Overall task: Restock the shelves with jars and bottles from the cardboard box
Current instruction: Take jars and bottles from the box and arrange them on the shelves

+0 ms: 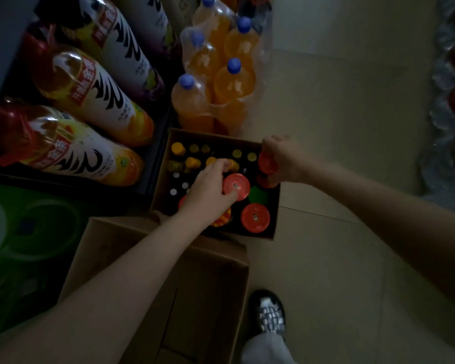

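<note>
While the left hand (208, 191) grips 1 red-lidded jar (236, 186), the right hand (281, 157) clutches another jar (267, 161).

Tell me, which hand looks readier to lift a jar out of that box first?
Probably the right hand: its fingers already curl round a red-lidded jar at the cardboard box edge. The left hand only rests among the lids.
</note>
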The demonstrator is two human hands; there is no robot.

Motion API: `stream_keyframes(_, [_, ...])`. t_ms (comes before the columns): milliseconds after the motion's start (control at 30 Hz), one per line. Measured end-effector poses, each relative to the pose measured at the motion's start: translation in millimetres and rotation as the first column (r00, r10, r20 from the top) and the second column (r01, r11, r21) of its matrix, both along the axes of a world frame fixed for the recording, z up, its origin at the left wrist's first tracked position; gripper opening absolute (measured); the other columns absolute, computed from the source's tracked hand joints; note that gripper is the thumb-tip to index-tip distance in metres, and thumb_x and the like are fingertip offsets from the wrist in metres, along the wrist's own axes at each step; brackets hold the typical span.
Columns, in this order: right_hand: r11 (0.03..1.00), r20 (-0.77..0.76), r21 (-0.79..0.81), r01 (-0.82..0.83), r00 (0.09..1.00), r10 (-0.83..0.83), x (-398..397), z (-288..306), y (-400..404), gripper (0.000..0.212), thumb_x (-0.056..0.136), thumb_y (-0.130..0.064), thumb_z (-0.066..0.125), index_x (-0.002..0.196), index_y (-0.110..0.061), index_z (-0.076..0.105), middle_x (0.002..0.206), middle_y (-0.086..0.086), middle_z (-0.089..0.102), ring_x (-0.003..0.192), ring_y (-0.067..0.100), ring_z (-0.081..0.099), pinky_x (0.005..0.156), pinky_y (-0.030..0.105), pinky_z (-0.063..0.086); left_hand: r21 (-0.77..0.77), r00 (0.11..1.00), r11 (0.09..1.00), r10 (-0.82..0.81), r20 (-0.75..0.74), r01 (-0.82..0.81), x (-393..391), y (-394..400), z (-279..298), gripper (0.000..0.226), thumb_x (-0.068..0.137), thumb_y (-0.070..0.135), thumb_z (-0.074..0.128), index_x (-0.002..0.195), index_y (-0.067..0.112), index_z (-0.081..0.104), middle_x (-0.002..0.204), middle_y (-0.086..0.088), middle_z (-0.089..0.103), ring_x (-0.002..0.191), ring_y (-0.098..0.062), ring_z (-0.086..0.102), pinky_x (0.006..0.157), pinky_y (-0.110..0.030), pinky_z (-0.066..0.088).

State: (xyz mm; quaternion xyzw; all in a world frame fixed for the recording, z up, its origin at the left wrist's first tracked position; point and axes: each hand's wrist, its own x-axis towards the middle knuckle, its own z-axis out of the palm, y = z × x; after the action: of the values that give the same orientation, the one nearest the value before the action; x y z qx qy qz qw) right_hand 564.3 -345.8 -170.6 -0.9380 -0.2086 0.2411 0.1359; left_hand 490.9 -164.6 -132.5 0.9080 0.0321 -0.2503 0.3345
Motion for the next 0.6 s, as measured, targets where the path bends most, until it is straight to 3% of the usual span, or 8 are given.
stream_keyframes(133, [0.969, -0.125, 0.227, 0.097, 0.99, -0.069, 22.0, 70.7, 12.8, 0.042, 0.066, -0.031, 0.08, 0.093, -0.017, 0.051, 0.084, -0.003, 0.054, 0.083, 0.02, 0.053, 0.061, 0.023, 0.037, -0.255, 0.979, 0.965, 0.012, -0.201, -0.065, 16.9, -9.5, 13.1, 0.091, 0.071, 0.029, 0.078, 0.143, 0.024, 0.023, 0.14, 0.004, 0.04, 0.131, -0.014, 0.037, 0.105, -0.032, 0.036])
stream_keyframes(200, [0.898, -0.333, 0.397, 0.193, 0.941, -0.055, 22.9, 82.6, 27.4, 0.038, 0.069, -0.035, 0.079, 0.093, -0.018, 0.055, 0.088, -0.005, 0.056, 0.081, 0.013, 0.055, 0.069, 0.022, 0.045, -0.335, 0.97, 0.923, 0.122, -0.212, -0.189, 20.4, -1.1, 17.5, 0.074, 0.068, 0.02, 0.081, 0.13, 0.023, 0.04, 0.119, 0.009, 0.055, 0.116, -0.011, 0.053, 0.092, -0.025, 0.045])
stream_keyframes(300, [0.677, -0.666, 0.499, 0.541, 0.739, -0.099, 16.6, 55.2, 34.8, 0.038, 0.069, -0.037, 0.076, 0.097, -0.019, 0.057, 0.097, -0.002, 0.062, 0.089, 0.013, 0.062, 0.074, 0.024, 0.053, -0.342, 0.913, 0.859, 0.295, -0.282, -0.382, 11.3, 33.9, 19.8, 0.051, 0.065, 0.017, 0.081, 0.102, 0.034, 0.052, 0.1, 0.012, 0.062, 0.094, -0.006, 0.06, 0.084, -0.026, 0.05])
stream_keyframes(333, [0.685, -0.666, 0.46, 0.565, 0.73, -0.154, 13.1, 36.3, 34.5, 0.043, 0.071, -0.034, 0.076, 0.106, -0.018, 0.056, 0.104, 0.0, 0.061, 0.097, 0.016, 0.06, 0.077, 0.02, 0.05, -0.328, 0.878, 0.826, 0.362, -0.314, -0.458, 6.0, 48.5, 18.7, 0.05, 0.064, 0.019, 0.081, 0.103, 0.032, 0.054, 0.102, 0.007, 0.064, 0.096, -0.011, 0.061, 0.088, -0.033, 0.051])
stream_keyframes(367, [0.8, -0.568, 0.375, 0.468, 0.798, -0.201, 8.5, 17.5, 36.1, 0.053, 0.073, -0.03, 0.077, 0.118, -0.015, 0.052, 0.115, 0.003, 0.057, 0.107, 0.019, 0.056, 0.081, 0.019, 0.045, -0.322, 0.839, 0.784, 0.43, -0.334, -0.53, 0.7, 62.9, 17.8, 0.05, 0.064, 0.02, 0.08, 0.108, 0.028, 0.056, 0.104, 0.002, 0.066, 0.098, -0.015, 0.062, 0.088, -0.037, 0.051])
stream_keyframes(433, [0.989, -0.354, 0.089, 0.122, 0.931, -0.083, -9.6, -21.7, 47.0, 0.077, 0.076, -0.026, 0.076, 0.139, -0.01, 0.034, 0.137, 0.01, 0.042, 0.124, 0.028, 0.044, 0.094, 0.027, 0.039, -0.345, 0.771, 0.692, 0.526, -0.359, -0.634, -6.5, 83.4, 16.4, 0.042, 0.071, 0.018, 0.075, 0.109, 0.025, 0.057, 0.098, 0.002, 0.069, 0.095, -0.015, 0.064, 0.082, -0.035, 0.052])
stream_keyframes(500, [0.991, -0.314, -0.098, -0.086, 0.948, 0.051, -29.4, -48.2, 68.2, 0.087, 0.078, -0.021, 0.073, 0.146, -0.013, 0.02, 0.144, 0.013, 0.028, 0.129, 0.039, 0.036, 0.098, 0.042, 0.04, -0.339, 0.734, 0.653, 0.569, -0.37, -0.677, -12.8, 92.8, 13.0, 0.034, 0.073, 0.018, 0.073, 0.102, 0.027, 0.057, 0.089, 0.006, 0.071, 0.089, -0.011, 0.064, 0.079, -0.031, 0.05])
stream_keyframes(600, [0.964, -0.209, -0.241, -0.111, 0.976, 0.06, -42.0, -58.6, 94.7, 0.076, 0.086, -0.011, 0.062, 0.145, -0.019, 0.016, 0.145, 0.016, 0.023, 0.129, 0.046, 0.032, 0.092, 0.048, 0.044, -0.31, 0.722, 0.654, 0.591, -0.36, -0.69, -23.9, 98.9, 7.3, 0.053, 0.07, 0.021, 0.078, 0.118, 0.022, 0.055, 0.108, 0.0, 0.066, 0.1, -0.016, 0.062, 0.09, -0.036, 0.05])
